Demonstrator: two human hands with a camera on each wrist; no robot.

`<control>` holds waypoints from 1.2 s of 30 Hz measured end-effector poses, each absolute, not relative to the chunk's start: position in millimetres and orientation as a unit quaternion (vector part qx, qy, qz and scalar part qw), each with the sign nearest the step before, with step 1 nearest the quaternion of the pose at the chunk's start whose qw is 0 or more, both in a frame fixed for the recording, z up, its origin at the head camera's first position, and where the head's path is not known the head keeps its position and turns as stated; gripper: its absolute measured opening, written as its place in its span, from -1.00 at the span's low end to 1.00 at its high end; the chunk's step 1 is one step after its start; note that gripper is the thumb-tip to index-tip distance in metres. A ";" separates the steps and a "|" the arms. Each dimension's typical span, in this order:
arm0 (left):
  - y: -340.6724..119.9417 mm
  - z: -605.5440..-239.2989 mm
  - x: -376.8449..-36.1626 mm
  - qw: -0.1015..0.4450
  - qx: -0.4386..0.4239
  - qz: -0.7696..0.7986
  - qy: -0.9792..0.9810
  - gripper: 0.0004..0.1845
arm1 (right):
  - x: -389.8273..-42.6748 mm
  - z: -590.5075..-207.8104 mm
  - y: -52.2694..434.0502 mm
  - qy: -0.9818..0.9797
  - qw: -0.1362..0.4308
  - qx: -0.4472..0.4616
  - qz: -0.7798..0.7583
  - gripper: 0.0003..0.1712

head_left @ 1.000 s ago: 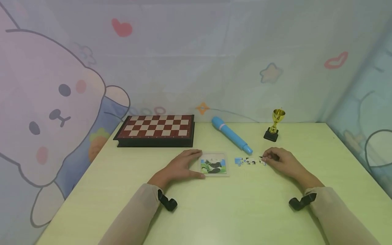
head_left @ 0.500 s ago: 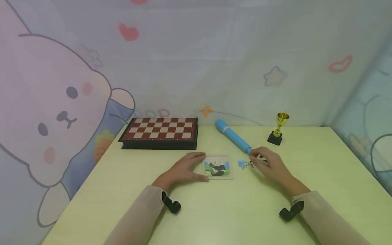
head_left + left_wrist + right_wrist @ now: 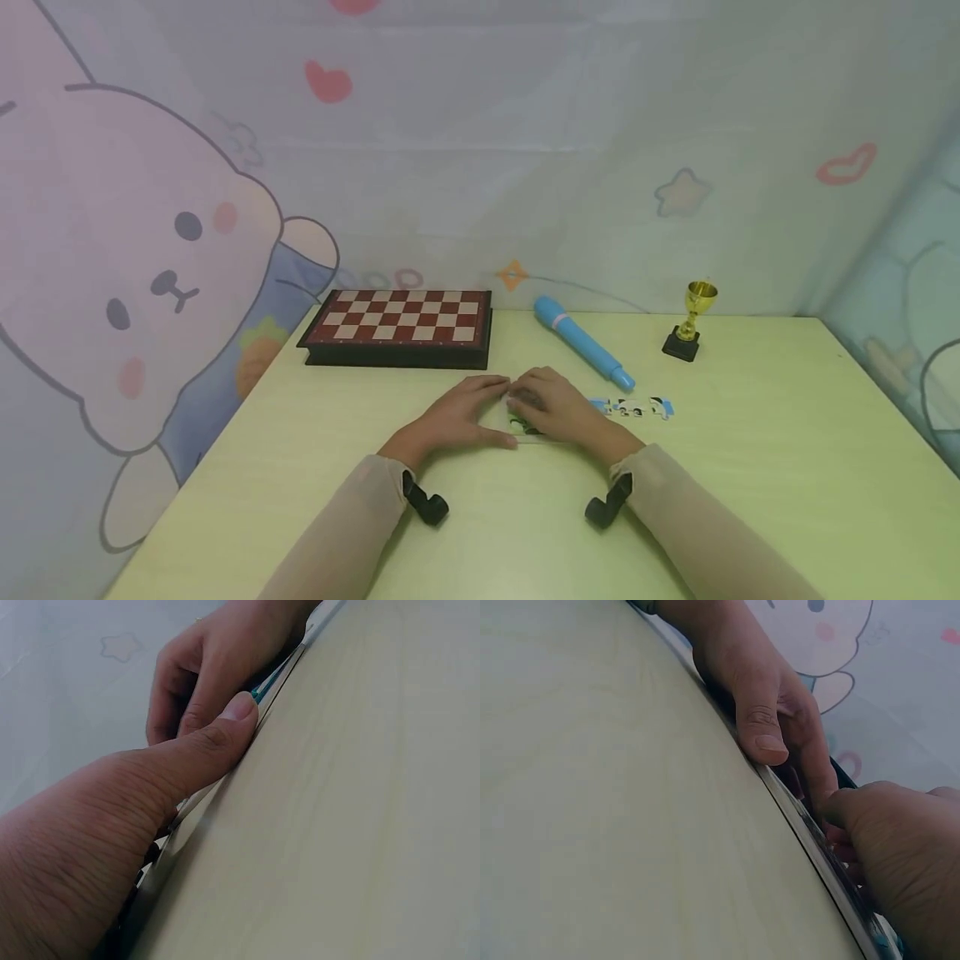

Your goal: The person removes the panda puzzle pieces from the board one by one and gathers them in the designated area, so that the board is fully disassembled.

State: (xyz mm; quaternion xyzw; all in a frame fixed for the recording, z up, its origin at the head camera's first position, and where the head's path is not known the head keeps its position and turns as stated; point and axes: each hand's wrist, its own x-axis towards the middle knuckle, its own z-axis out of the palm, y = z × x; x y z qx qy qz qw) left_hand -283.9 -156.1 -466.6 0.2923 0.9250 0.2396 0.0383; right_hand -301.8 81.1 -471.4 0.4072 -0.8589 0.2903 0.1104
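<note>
A small panda puzzle tray [image 3: 522,430] lies flat on the pale green table [image 3: 480,517], mostly covered by both hands. My left hand [image 3: 468,408] holds its left side, with the thumb [image 3: 238,711] pressed against the near edge [image 3: 191,802] and the fingers over the far edge. My right hand [image 3: 551,407] sits on top of the tray with fingers bent and tips down; what is under them is hidden. In the right wrist view the left thumb [image 3: 769,742] presses the tray rim [image 3: 810,832] next to the right hand [image 3: 900,847]. A short row of loose puzzle pieces [image 3: 633,407] lies to the right.
A blue marker-like tube [image 3: 581,342] lies diagonally behind the loose pieces. A small gold trophy [image 3: 693,321] stands at the back right and a closed chessboard box [image 3: 401,325] at the back left. A cartoon-printed backdrop encloses the table.
My right hand left the row of loose pieces and moved left onto the puzzle tray. The left hand stayed on the tray's left side. The camera view shifted slightly.
</note>
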 end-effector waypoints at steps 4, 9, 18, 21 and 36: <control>-155.0 -467.3 -284.0 0.037 0.293 0.234 0.926 0.13 | -300.5 -474.1 82.8 -0.863 0.113 0.402 0.284 -0.71; -155.8 -464.7 -282.9 0.038 0.288 0.234 0.928 0.12 | -298.7 -473.5 81.5 -0.863 0.103 0.401 0.289 -0.73; -155.3 -464.0 -281.7 0.041 0.288 0.241 0.926 0.11 | -294.4 -471.9 79.9 -0.868 0.102 0.394 0.284 -0.77; -154.3 -463.9 -282.3 0.039 0.290 0.238 0.926 0.12 | -293.3 -471.2 80.9 -0.872 0.098 0.388 0.283 -0.77; -153.9 -466.7 -283.1 0.039 0.288 0.245 0.925 0.11 | -288.7 -471.6 78.7 -0.868 0.106 0.391 0.288 -0.79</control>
